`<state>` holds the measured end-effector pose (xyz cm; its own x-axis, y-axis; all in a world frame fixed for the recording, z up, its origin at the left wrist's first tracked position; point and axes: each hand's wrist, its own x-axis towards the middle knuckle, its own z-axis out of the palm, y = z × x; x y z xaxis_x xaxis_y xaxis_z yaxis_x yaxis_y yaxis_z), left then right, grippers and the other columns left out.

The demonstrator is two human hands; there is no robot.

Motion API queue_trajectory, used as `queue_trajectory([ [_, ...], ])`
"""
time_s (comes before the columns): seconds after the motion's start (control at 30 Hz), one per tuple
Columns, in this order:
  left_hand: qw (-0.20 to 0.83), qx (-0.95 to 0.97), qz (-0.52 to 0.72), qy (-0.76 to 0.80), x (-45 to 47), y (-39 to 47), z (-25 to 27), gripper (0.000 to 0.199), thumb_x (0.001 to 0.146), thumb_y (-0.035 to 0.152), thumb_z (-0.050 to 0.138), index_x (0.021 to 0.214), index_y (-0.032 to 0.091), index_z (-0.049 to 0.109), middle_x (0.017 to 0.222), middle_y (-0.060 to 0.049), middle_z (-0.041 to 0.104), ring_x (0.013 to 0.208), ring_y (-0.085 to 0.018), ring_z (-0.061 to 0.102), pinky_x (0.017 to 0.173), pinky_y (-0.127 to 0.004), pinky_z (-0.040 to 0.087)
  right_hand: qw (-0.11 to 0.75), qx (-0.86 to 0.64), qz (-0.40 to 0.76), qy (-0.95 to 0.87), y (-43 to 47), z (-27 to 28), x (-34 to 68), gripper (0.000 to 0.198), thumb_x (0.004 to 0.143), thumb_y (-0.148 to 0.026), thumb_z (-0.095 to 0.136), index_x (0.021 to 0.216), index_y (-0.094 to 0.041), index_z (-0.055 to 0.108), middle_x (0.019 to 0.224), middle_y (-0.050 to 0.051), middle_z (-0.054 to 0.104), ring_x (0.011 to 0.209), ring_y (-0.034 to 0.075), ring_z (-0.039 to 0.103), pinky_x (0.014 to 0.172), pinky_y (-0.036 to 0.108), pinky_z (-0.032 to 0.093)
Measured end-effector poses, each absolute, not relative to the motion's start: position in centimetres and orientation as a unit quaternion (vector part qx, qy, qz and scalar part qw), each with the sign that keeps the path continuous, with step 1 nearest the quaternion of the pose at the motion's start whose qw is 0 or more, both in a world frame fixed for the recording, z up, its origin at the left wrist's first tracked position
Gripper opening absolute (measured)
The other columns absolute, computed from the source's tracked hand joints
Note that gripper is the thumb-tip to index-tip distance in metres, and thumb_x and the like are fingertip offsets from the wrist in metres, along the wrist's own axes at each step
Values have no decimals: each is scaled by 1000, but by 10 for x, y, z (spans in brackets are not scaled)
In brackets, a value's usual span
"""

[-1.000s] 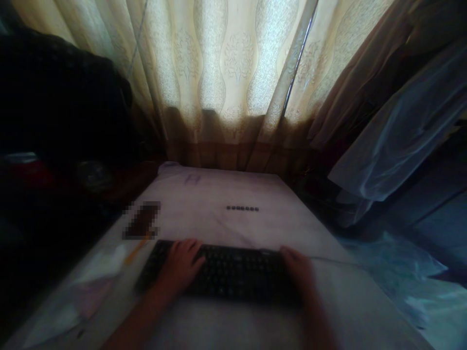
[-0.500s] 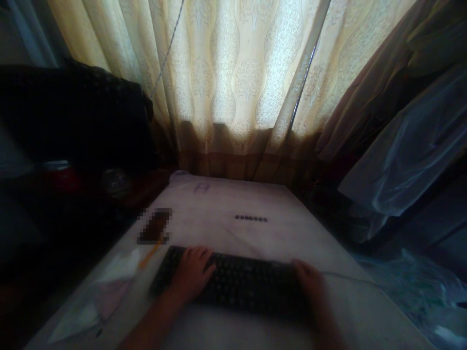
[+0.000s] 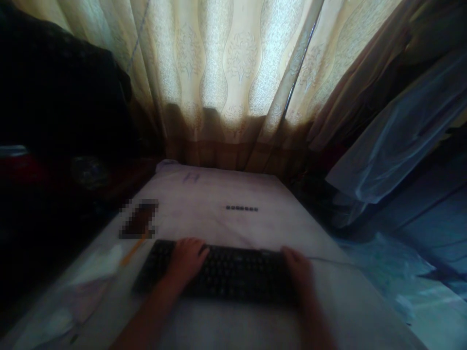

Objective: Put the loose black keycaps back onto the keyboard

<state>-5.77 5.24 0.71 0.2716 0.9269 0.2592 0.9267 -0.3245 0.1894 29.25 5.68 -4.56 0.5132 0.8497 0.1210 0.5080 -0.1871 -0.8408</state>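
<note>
A black keyboard (image 3: 241, 274) lies across the table in front of me. My left hand (image 3: 188, 260) rests over its left part, palm down, fingers stretched toward the far edge and thumb apart. At the right end of the keyboard, my right hand (image 3: 297, 267) is closed around the edge, its fingertips blurred and partly hidden. A short row of several small dark keycaps (image 3: 242, 208) sits on the cloth beyond the keyboard. The keyboard's cable (image 3: 328, 261) runs off to the right.
The table has a pale cloth (image 3: 204, 194). To the left are a pixelated dark object (image 3: 138, 219), an orange stick-like tool (image 3: 133, 250) and crumpled plastic (image 3: 91, 272). A curtain (image 3: 219, 73) hangs behind; clothes (image 3: 394, 141) and clear plastic (image 3: 379, 257) are on the right.
The view has shifted, so the table, keyboard and both hands appear a little further left and higher. Both hands keep their places on the keyboard.
</note>
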Motion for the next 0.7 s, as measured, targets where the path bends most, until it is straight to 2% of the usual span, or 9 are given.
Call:
queue_trajectory([
  [0.27,32,803,148,576,-52,64,9,26,95,33,46,95,21,69,95,-6,72,92,-24,64,86,-40,45,447,-752,198,-442,56,-40,290,46,72,-53,54,90,-18,78,96,12,77,95,31,70,89,43,53],
  [0.7,74,798,105,589,-60,69,15,29,96,34,43,94,19,67,96,-9,70,94,-27,61,87,-43,43,473,-747,212,-417,54,-26,272,46,72,-53,58,91,-16,77,96,13,77,95,30,70,91,42,53],
])
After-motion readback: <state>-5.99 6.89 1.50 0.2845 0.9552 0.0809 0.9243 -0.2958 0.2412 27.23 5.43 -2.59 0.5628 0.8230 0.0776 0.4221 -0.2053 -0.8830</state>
